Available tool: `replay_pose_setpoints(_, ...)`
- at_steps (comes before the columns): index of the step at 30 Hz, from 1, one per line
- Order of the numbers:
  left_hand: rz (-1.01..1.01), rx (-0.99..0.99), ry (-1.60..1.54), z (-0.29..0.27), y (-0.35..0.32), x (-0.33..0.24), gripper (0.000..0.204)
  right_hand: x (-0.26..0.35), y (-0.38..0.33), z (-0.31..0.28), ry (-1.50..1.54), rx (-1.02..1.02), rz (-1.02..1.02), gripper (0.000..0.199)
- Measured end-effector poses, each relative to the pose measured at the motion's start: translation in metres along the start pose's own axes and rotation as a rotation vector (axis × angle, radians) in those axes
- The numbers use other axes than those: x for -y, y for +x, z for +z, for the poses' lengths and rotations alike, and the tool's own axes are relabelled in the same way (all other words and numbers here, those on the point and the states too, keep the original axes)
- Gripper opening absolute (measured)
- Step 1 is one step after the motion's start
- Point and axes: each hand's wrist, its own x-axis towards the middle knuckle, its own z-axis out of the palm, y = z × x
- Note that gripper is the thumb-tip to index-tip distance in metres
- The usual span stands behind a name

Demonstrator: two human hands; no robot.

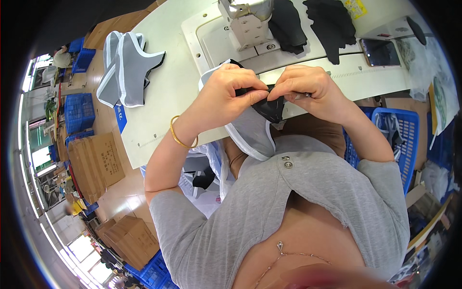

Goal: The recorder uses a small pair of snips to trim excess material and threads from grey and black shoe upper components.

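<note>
Now the person holds both hands close together above the front edge of the white sewing table (159, 111). The left hand (230, 94) and the right hand (310, 89) both pinch a small black fabric piece (272, 108), fingertips almost touching each other. A grey fabric piece with white edging (250, 135) hangs down from the hands toward the person's chest. On the left wrist sits a gold bangle (180, 137). Behind the hands stands the sewing machine (248, 21), and beside it lie dark fabric pieces (332, 24). More grey pieces with white edging (122, 67) lie at the left end of the table. A phone (380, 52) rests at the right, and a blue crate (402, 139) stands below it.
</note>
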Motion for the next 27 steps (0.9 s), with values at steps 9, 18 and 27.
replay_pose_setpoints(9, -0.025, -0.050, 0.092, 0.005, -0.002, -0.010, 0.008, 0.001, 0.008, -0.015, 0.054, -0.064, 0.092, 0.018)
replay_pose_setpoints(18, 0.015, -0.144, 0.136, 0.015, -0.003, -0.013, 0.006, 0.001, 0.027, -0.023, -0.293, 0.181, -0.060, 0.014)
replay_pose_setpoints(27, -0.006, -0.115, 0.359, 0.013, -0.009, -0.012, 0.010, 0.002, 0.023, -0.025, -0.424, 0.235, -0.163, 0.013)
